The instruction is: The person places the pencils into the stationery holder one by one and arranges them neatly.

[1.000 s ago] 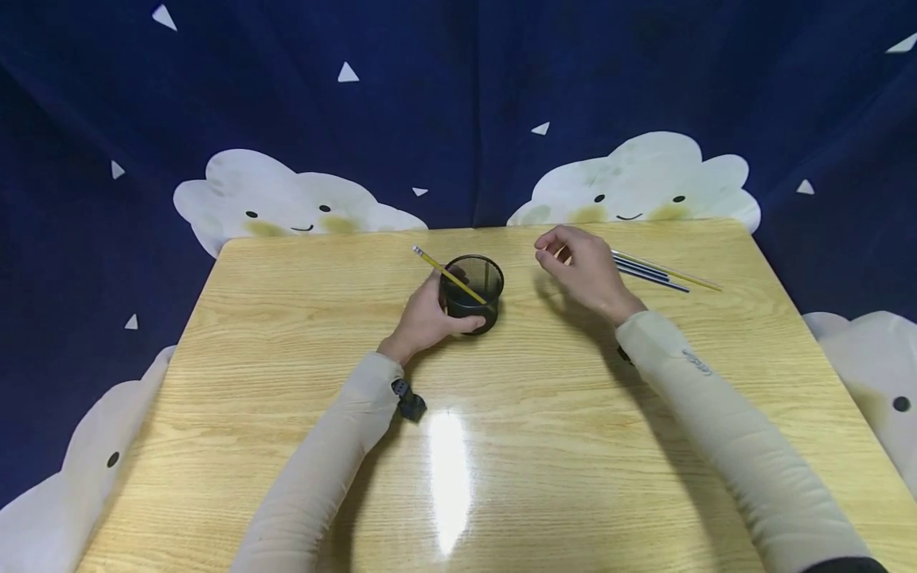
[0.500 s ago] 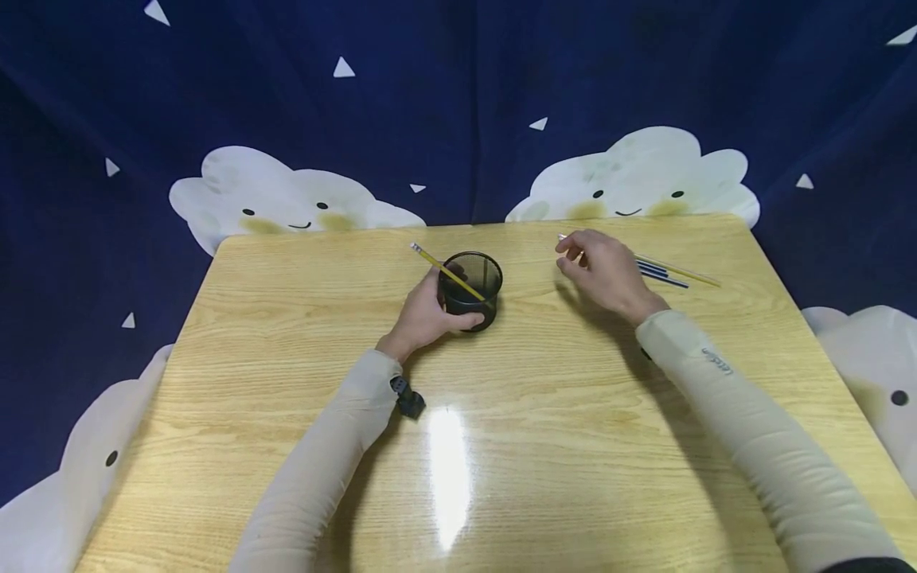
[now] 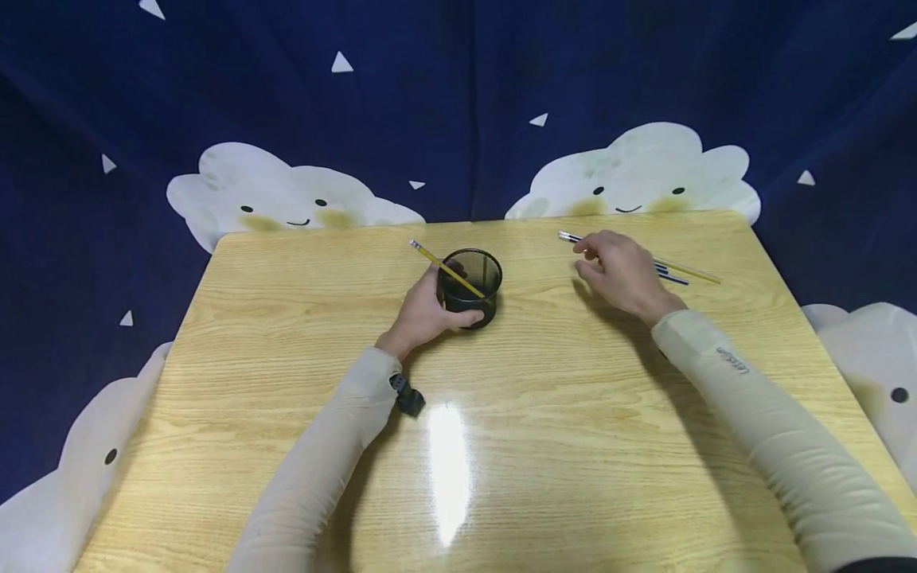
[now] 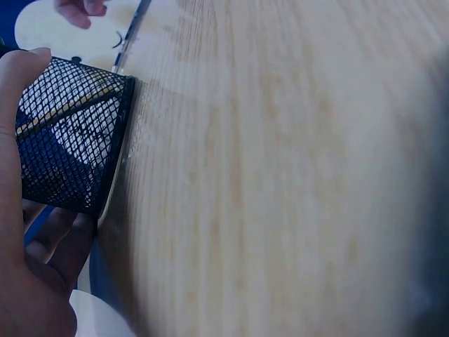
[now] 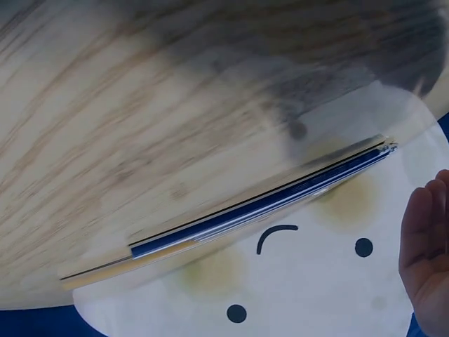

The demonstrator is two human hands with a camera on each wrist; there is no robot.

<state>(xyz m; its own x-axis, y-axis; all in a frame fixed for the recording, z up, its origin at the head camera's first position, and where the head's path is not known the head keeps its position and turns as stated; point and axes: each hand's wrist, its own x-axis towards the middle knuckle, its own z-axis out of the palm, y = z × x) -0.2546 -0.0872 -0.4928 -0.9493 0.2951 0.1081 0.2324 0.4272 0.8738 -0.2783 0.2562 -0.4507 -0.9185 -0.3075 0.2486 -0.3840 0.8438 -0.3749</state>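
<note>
1. The black mesh cup [image 4: 74, 144] stands on the table [image 3: 286, 334], near the far edge and about midway between the far corners. Upright, it keeps its mouth facing up.
2. The left hand [image 3: 425, 314] grips it from the left edge's side, thumb curled across the near wall and fingers behind. That grip probably serves to steady a light cup, and it leaves the mouth uncovered.
3. Inside, one yellow pencil [image 3: 446, 268] leans toward the far left corner, eraser end up and out. The cup is wide, so a single pencil tips against the rim instead of standing straight.
4. The blue pencils [image 5: 259, 199] lie side by side near the far edge, toward the far right corner, with another yellow pencil [image 3: 689, 271] alongside. Bunched flat, they all seem within easy reach of one hand.
5. The right hand [image 3: 622, 272] hangs over this bunch, fingers loosely bent and close together, thumb apart, pinching nothing. The right wrist view cuts most of it off, so whether a fingertip touches a pencil is hard to tell.
</note>
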